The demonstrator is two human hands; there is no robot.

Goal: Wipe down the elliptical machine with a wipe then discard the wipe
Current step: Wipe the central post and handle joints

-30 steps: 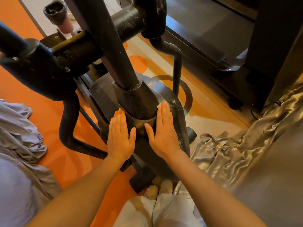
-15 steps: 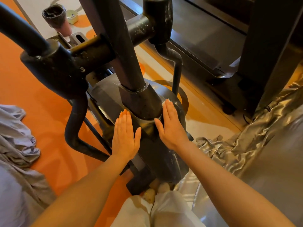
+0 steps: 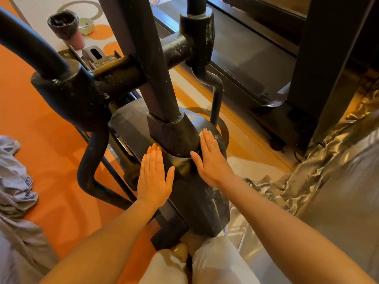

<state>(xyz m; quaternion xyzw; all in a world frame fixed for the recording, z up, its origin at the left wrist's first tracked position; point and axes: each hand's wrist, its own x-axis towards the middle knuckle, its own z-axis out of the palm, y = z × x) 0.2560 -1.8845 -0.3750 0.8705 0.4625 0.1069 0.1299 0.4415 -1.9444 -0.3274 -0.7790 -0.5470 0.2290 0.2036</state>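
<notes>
The dark elliptical machine [image 3: 190, 203] fills the middle, its upright post [image 3: 153, 78] rising from a rounded grey housing. My left hand [image 3: 153, 177] lies flat on the housing to the left of the post's base, fingers straight. My right hand [image 3: 211, 158] lies flat on the right side of the base, pressing a white wipe [image 3: 202, 132] whose edge shows just past my fingertips. Most of the wipe is hidden under the palm.
A treadmill [image 3: 256, 64] stands at the right rear. Shiny silver fabric [image 3: 320, 173] is bunched at the right, grey cloth [image 3: 14, 191] at the left. The floor is orange [image 3: 41, 140]. A dark cup-like object [image 3: 65, 25] sits far left. My white-trousered knees [image 3: 215, 267] are below.
Both flat hands have stayed on the housing beside the post base; the right hand with the wipe has shifted slightly forward. The camera has tilted up a little.
</notes>
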